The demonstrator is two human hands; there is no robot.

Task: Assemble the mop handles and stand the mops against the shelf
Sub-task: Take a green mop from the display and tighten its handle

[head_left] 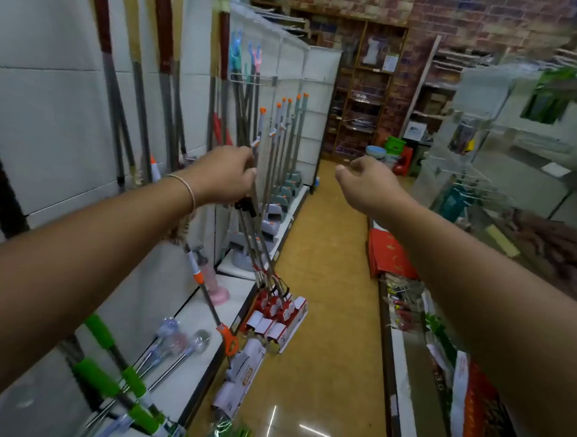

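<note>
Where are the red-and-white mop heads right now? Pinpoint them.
In the head view, the red-and-white mop heads sit on the floor left of centre, against the left shelf, below the left hand holding their handles.

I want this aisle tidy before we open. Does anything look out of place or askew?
Yes. The bundle of metal mop handles that the left hand grips leans out over the yellow floor, and their red-and-white packaged mop heads sit on the floor by the white shelf. The right hand holds nothing.

orange-tipped mop handles (pixel 286 131), yellow floor (pixel 326 304)
</note>
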